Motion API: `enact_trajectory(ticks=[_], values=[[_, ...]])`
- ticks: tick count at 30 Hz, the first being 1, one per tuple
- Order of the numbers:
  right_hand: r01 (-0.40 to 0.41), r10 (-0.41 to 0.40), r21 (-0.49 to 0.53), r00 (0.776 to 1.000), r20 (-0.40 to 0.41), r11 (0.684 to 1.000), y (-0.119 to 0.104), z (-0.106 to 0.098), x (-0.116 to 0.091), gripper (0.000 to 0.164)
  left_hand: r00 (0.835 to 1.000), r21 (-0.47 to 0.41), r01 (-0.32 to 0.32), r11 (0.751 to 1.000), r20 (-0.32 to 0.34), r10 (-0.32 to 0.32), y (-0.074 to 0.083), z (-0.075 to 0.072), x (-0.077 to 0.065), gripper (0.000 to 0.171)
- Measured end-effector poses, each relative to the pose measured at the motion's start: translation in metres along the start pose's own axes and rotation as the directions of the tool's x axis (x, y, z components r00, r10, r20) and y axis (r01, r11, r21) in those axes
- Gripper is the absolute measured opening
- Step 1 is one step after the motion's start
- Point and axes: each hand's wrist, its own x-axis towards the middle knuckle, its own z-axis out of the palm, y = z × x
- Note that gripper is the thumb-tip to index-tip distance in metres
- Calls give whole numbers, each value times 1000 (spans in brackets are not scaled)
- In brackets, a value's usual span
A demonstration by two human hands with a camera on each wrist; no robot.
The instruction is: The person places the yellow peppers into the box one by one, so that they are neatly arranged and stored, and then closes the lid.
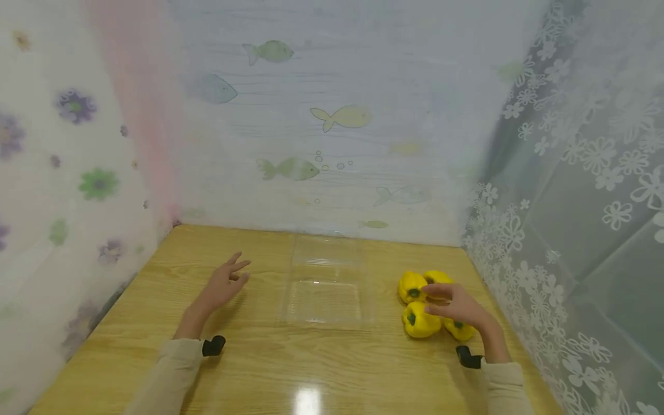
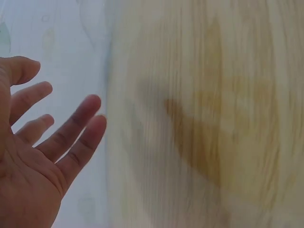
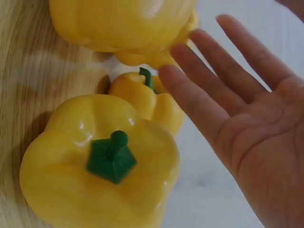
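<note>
Several yellow bell peppers with green stems sit in a cluster on the right of the table. Over them hovers my right hand, fingers extended, partly covering the rear and right peppers in the head view. In the right wrist view its palm faces a large pepper, a smaller pepper and another pepper, gripping none. My left hand is held above the table's left side with fingers spread and nothing in it. Between the hands lies a clear plastic container, its lid folded back behind it.
The wood-grain table meets a fish-print curtain at the back. A flower-print curtain hangs on the left, and a sheer flowered curtain on the right. Black wrist mounts are on both sleeves.
</note>
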Motion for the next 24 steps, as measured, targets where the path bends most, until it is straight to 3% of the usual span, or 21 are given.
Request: enact_trajectory(ticks=[4,8,14,24], values=[[66,-70,39,991,110,997,-1,1,0,61,1000,-96,-7,995,-18,5,6,12,2,47],[98,-103,39,983,152,994,1,2,0,64,1000,-232,-4,973,-10,1,13,25,8,43],[77,-88,77,984,152,994,6,7,-2,67,1000,-390,-9,921,-2,9,24,40,11,37],[82,-83,11,995,48,997,16,26,-1,62,1000,-501,-3,865,17,13,35,60,7,38]])
